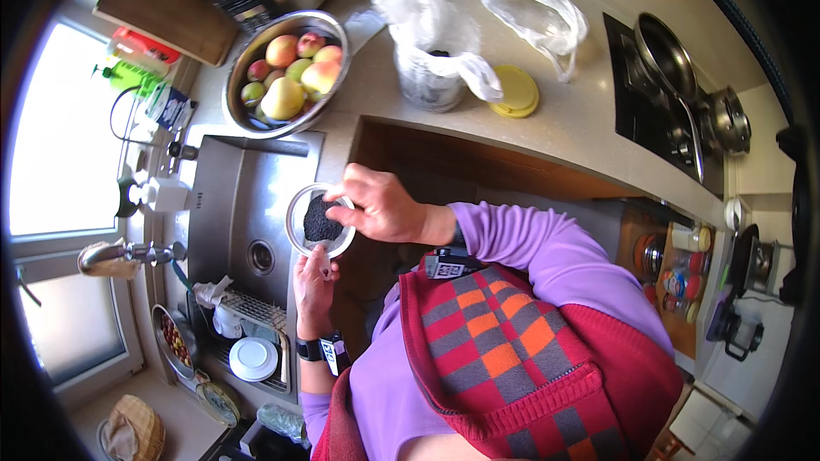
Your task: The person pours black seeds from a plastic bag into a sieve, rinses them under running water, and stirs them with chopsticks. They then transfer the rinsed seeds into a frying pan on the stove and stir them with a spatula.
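Note:
My left hand (314, 282) grips the small handle of a round strainer (292, 230), its thumb on the rim, near the sink's edge. Small black seeds or grains (320, 219) lie in a heap inside it. My right hand (378, 202) reaches over the strainer from the right with bent fingers at the grains; whether it pinches any cannot be told. On the counter beyond stands a container (432, 86) wrapped in a white plastic bag (410, 6), with something dark inside. A yellow lid (516, 93) lies beside it.
A metal bowl of fruit (230, 102) stands by the sink (256, 173). A dish rack (256, 307) with white dishes sits at the sink's near end. Another plastic bag (538, 9) lies on the counter, left of a cooktop (631, 109) with pans. A faucet (138, 253) is at the window side.

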Action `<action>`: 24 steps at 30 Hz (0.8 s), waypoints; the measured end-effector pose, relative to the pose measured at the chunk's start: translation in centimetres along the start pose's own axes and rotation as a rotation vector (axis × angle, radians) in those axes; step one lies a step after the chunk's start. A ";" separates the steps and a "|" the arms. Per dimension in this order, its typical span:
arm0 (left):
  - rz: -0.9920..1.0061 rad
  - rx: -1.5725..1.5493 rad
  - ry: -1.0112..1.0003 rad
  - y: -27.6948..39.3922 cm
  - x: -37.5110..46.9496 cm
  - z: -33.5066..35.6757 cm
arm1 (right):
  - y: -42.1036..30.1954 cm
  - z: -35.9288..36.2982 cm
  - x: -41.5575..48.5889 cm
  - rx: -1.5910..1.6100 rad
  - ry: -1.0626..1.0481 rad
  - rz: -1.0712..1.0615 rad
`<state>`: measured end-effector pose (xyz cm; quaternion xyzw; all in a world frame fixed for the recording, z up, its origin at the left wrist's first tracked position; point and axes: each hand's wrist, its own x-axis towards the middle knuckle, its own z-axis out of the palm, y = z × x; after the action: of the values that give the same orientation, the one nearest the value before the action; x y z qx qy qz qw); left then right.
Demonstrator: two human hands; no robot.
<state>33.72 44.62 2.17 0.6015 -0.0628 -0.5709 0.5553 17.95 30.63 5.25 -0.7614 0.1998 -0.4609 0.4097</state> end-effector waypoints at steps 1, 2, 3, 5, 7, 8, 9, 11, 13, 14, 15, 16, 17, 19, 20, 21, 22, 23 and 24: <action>0.001 0.020 -0.008 -0.5 -0.2 0.7 | 0.6 -1.6 -1.3 0.025 0.049 0.106; 0.000 0.040 -0.016 -1.0 -0.3 1.4 | 1.6 -3.3 -2.8 -0.030 0.044 0.141; 0.007 0.048 -0.056 -1.7 -0.5 2.2 | 2.9 -4.9 -4.5 -0.090 0.031 0.187; -0.033 0.102 -0.016 -3.2 -0.5 3.9 | 6.0 -8.3 -9.2 -0.162 -0.038 0.324; -0.031 0.128 -0.055 -5.1 -0.3 6.2 | 9.4 -12.2 -15.8 -0.167 -0.222 0.685; -0.024 0.126 -0.073 -6.2 -0.3 7.6 | 11.0 -14.2 -19.5 -0.233 -0.191 0.781; -0.023 0.129 -0.091 -7.3 -0.2 8.9 | 12.7 -15.9 -23.4 -0.306 -0.175 0.873; -0.021 0.130 -0.089 -9.9 -0.3 12.4 | 15.7 -20.7 -31.2 -0.384 -0.118 1.081; -0.021 0.136 -0.108 -12.6 -0.6 16.4 | 17.7 -26.6 -39.4 -0.426 -0.140 1.223; -0.040 0.116 -0.080 -14.0 -0.9 18.5 | 18.4 -29.9 -43.3 -0.399 -0.119 1.321; -0.049 0.069 -0.091 -15.6 -1.4 20.5 | 18.8 -33.5 -47.3 -0.372 -0.099 1.371; -0.071 0.084 -0.059 -17.0 -2.0 22.2 | 18.8 -37.4 -50.9 -0.164 -0.042 1.521; -0.077 0.081 -0.068 -18.5 -2.6 24.0 | 18.6 -41.0 -54.5 -0.004 0.016 1.677; -0.086 0.082 -0.108 -20.8 -3.7 27.1 | 16.8 -46.8 -60.7 -0.029 0.422 1.865; -0.113 0.069 -0.105 -21.9 -4.3 28.3 | 16.3 -49.7 -63.0 0.017 0.631 1.897; -0.144 0.043 -0.102 -22.7 -4.9 29.4 | 16.0 -52.5 -64.8 0.066 0.834 1.915; -0.132 0.068 -0.095 -23.5 -5.6 30.3 | 15.9 -54.9 -66.3 0.124 0.997 1.835; -0.126 0.082 -0.092 -24.2 -6.3 31.0 | 15.9 -57.0 -67.4 0.168 1.157 1.752; -0.121 0.086 -0.103 -24.9 -6.8 31.8 | 16.0 -58.7 -68.3 0.213 1.318 1.659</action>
<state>-6.55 39.90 -3.52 0.5971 -0.0792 -0.6305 0.4896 -65.55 42.03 -30.42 0.0526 0.7972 -0.3738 0.4712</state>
